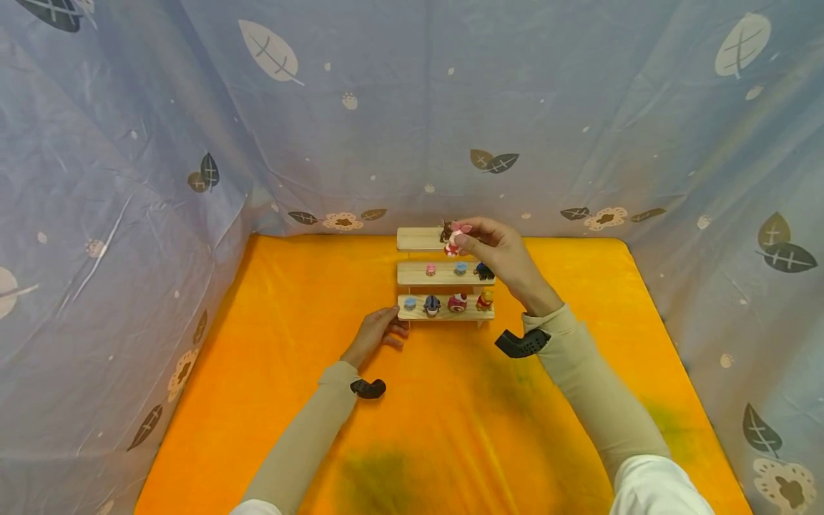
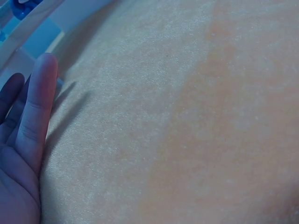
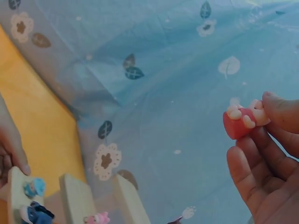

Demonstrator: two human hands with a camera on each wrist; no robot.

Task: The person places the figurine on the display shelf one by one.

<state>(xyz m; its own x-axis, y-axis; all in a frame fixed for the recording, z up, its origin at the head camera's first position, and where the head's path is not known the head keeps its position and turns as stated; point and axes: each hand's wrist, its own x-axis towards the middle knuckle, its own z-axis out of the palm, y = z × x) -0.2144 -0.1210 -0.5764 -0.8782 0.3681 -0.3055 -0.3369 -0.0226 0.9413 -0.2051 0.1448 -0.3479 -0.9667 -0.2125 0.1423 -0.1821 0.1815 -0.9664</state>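
Note:
My right hand [image 1: 508,261] pinches a small pink-eared figurine [image 1: 453,243] with a red base between thumb and fingers. It holds the figurine in front of the top tier of a three-tier wooden display stand [image 1: 415,238]. In the right wrist view the figurine [image 3: 239,123] lies tilted at the fingertips. At the left end of the bottom tier my left hand [image 1: 375,333] touches the board with its fingertips. Its fingers look relaxed in the left wrist view. A brown figurine [image 1: 445,230] on the top tier is partly hidden behind the held one.
The middle tier bears a pink figurine [image 1: 430,270], a light-blue one [image 1: 460,267] and a dark-blue one [image 1: 484,272]. On the bottom tier stand several figurines, including a blue donkey [image 1: 432,306] and a yellow bear [image 1: 485,300]. Behind the orange cloth [image 1: 309,286] hangs a grey-blue curtain [image 1: 386,129].

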